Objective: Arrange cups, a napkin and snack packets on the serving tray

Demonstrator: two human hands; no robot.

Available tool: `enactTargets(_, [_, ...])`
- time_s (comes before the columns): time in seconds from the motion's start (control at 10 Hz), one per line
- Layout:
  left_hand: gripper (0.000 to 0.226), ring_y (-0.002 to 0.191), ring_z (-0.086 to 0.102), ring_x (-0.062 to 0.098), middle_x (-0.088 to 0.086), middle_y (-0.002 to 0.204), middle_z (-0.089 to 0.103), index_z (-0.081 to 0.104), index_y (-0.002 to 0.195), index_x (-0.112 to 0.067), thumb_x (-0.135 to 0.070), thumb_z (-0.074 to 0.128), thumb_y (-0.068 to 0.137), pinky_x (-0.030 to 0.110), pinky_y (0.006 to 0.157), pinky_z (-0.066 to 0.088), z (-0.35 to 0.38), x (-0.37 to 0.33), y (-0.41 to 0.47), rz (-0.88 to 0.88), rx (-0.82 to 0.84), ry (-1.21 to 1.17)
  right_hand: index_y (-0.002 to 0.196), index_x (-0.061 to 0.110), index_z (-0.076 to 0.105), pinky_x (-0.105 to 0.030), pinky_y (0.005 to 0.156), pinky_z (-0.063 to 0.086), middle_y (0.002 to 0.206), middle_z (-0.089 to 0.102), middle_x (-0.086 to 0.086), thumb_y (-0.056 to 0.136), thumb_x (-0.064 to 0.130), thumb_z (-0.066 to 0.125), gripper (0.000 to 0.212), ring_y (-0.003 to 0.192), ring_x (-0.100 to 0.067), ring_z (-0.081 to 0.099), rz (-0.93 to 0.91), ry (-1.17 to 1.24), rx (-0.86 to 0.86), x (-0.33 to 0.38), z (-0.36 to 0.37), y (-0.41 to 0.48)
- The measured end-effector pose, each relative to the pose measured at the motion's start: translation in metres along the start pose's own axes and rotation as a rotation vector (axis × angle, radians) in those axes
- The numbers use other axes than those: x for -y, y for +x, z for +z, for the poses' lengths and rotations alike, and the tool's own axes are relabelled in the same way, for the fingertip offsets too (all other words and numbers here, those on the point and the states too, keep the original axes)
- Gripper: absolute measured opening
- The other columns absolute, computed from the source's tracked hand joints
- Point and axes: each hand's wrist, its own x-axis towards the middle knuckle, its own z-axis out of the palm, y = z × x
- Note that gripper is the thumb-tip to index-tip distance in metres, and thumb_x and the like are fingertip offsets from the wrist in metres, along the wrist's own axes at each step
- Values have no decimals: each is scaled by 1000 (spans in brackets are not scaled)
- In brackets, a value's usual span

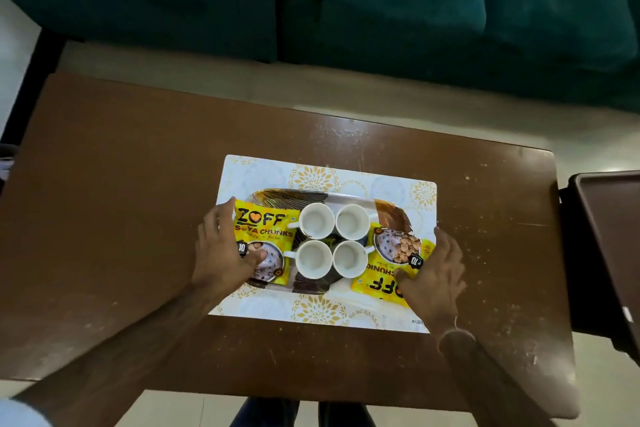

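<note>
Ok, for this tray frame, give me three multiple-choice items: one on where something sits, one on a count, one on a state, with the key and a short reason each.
1. Where do the white cups stand on the serving tray?
A. In a row along the far rim
B. Clustered in the middle, between the two packets
C. Stacked at the right end

2. How many white cups are on the tray?
A. Two
B. Three
C. Four

3. How does the right packet lie, compared with the left packet?
A. Turned the other way, its lettering upside down to the camera
B. The same way round
C. Standing on edge

Key: 1 B, the cups form a two-by-two block with a yellow packet on each side. 2 C, four rims show. 3 A, the left packet's lettering reads upright while the right one's is inverted, under the right hand; the left hand rests on the other.
</note>
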Motion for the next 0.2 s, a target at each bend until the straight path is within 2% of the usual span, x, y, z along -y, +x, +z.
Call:
enactTargets(0.1, [110, 142, 23, 35, 7, 162, 15, 16, 155, -23, -36, 78, 65, 54, 110, 30, -8, -14, 1, 14, 9, 75, 151, 30, 27, -57, 114, 24, 163, 15, -4, 57, 16, 70, 105, 146, -34, 21, -158, -124, 45, 16, -4, 5])
enactTargets(0.2, [110, 147, 14, 31, 3, 165, 5, 9, 157, -24, -47, 73, 70, 53, 112, 26, -20, -32, 6, 30, 36, 84, 151, 33, 30, -52, 117, 22, 167, 12, -3, 73, 28, 68, 87, 150, -32, 21, -279, -126, 109, 38, -12, 15])
